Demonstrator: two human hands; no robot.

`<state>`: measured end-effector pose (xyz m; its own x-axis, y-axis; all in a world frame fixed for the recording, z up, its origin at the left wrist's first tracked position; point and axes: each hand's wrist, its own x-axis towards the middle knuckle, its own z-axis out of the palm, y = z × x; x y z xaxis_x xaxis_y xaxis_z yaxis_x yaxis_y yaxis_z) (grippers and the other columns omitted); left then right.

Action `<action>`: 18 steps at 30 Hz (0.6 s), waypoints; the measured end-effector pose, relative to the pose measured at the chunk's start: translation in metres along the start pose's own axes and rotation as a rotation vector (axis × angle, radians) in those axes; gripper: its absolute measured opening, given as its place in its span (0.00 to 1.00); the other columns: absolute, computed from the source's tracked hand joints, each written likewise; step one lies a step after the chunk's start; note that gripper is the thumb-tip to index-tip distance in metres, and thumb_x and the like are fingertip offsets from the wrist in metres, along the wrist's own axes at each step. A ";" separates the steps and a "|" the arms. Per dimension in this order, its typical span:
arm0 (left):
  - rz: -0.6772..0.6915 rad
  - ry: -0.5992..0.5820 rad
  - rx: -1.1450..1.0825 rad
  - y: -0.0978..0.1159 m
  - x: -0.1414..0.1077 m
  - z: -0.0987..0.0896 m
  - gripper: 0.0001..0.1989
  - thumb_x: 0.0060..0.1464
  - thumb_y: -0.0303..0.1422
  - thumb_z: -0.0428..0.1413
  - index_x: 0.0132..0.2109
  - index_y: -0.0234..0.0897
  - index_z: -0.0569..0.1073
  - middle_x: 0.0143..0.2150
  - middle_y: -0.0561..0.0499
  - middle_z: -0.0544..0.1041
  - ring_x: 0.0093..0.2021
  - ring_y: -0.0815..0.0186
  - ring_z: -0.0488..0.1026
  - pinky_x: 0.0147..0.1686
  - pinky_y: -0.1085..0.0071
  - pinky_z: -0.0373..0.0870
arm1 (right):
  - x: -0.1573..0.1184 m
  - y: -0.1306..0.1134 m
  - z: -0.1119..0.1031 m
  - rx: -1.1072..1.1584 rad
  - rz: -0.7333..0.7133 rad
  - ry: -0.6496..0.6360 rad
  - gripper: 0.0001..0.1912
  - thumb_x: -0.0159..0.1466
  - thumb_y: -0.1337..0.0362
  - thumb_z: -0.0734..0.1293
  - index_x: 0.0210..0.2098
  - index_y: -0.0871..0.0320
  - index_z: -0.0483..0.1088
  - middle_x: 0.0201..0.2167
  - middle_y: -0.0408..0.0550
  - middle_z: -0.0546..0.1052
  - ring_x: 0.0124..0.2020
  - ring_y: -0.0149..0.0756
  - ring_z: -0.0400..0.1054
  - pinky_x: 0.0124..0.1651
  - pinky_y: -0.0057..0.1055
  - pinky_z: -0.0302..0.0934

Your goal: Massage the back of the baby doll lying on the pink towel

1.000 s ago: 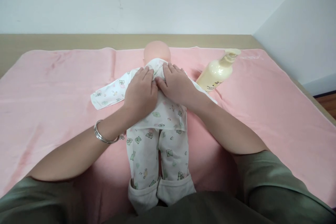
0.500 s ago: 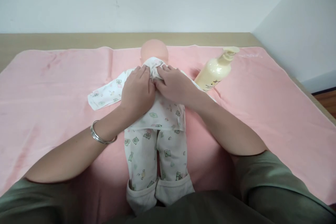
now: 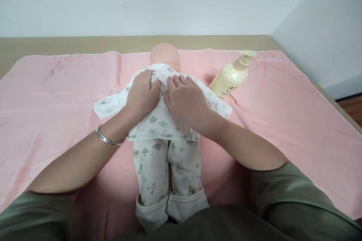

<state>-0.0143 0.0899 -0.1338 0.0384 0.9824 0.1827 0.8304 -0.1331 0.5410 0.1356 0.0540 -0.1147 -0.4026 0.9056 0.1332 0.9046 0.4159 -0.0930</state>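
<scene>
A baby doll (image 3: pixel 164 53) lies with its head at the far end and its legs toward me. It wears a white printed top (image 3: pixel 158 123) and matching trousers (image 3: pixel 154 167) with turned-up cuffs. My left hand (image 3: pixel 143 94) rests on the left of the top's chest, thumb apart from the fingers. On the other side my right hand (image 3: pixel 185 99) lies flat on the cloth with fingers stretched out. Between the hands, the fabric is bunched in folds below the neck. Both sleeves spread outward, and the doll's face is hidden.
Under the doll is a pink mat (image 3: pixel 65 120) on a wooden table (image 3: pixel 135 43). A cream pump bottle (image 3: pixel 230 77) stands tilted in view just beyond the right sleeve. A white wall (image 3: pixel 181 2) closes off the back.
Both hands have moved slightly apart and down from the collar onto the chest. The collar has dropped away from the doll's head, and the right sleeve shows more fully.
</scene>
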 end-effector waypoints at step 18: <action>0.069 0.010 -0.035 -0.003 0.002 0.004 0.18 0.63 0.32 0.44 0.50 0.39 0.76 0.55 0.40 0.80 0.58 0.47 0.75 0.65 0.46 0.70 | 0.000 0.000 0.007 -0.060 0.046 0.017 0.31 0.77 0.62 0.50 0.70 0.81 0.57 0.70 0.76 0.63 0.73 0.59 0.59 0.76 0.51 0.52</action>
<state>-0.0146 0.0924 -0.1384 0.0892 0.9694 0.2286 0.8060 -0.2051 0.5552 0.1343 0.0545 -0.1215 -0.3590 0.9218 0.1466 0.9289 0.3682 -0.0404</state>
